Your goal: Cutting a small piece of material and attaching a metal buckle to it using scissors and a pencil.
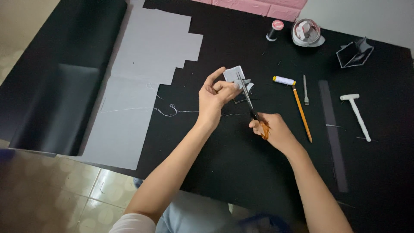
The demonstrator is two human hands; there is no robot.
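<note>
My left hand (pixel 214 97) pinches a small grey square piece (pixel 234 74) above the black table (pixel 224 159), index finger raised. My right hand (pixel 272 129) grips orange-handled scissors (pixel 250 103), whose blades point up and reach the small grey piece at its lower right edge. A thin white thread (pixel 172 111) trails across the table from under my left hand toward the big grey sheet.
A large stepped grey sheet (pixel 142 73) lies at left. To the right lie a white thread spool (pixel 283 80), a pencil (pixel 302 113), a pronged metal tool (pixel 305 90), a dark ruler (pixel 333 129), a white mallet (pixel 358 114). At the back stand a black spool (pixel 273 30), a tape dispenser (pixel 307 33) and a small dark pouch (pixel 354 53).
</note>
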